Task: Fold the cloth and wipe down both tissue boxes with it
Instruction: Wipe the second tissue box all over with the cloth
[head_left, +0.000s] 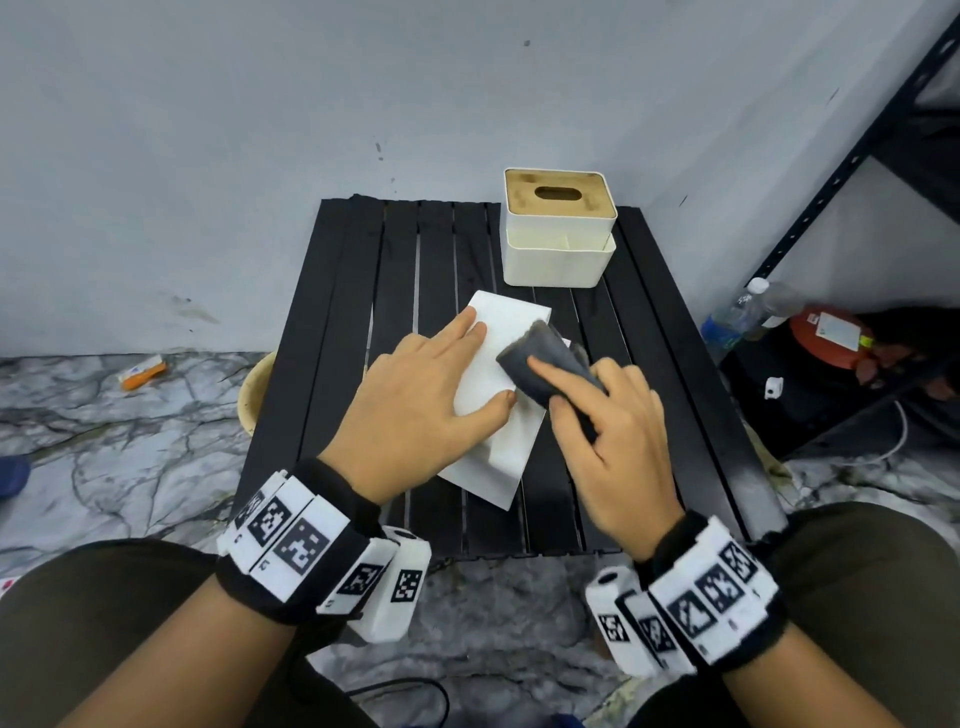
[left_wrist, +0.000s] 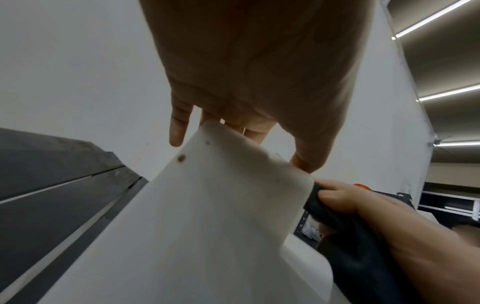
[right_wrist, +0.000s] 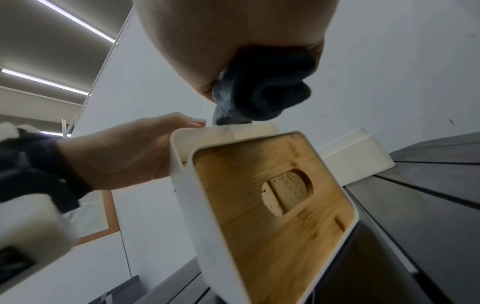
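Note:
A white tissue box (head_left: 506, 322) with a bamboo lid (right_wrist: 272, 205) lies tipped on its side in the middle of the black slatted table (head_left: 322, 364). My left hand (head_left: 493, 364) rests flat on its upward face, fingers straight, thumb near the right edge. My right hand (head_left: 550, 387) grips a folded dark grey cloth (head_left: 545, 348), index finger stretched over it. The cloth presses against the box's upper right edge. In the right wrist view the bunched cloth (right_wrist: 262, 90) touches the box's top rim. A second white tissue box (head_left: 558, 260) stands upright at the table's back right.
A wall runs close behind the table. A black metal shelf (head_left: 831, 182) stands to the right, with a plastic bottle (head_left: 737, 317) and a red container (head_left: 831, 338) at its foot. A beige basin (head_left: 257, 389) sits under the table's left edge. An orange packet (head_left: 143, 371) lies on the marble floor.

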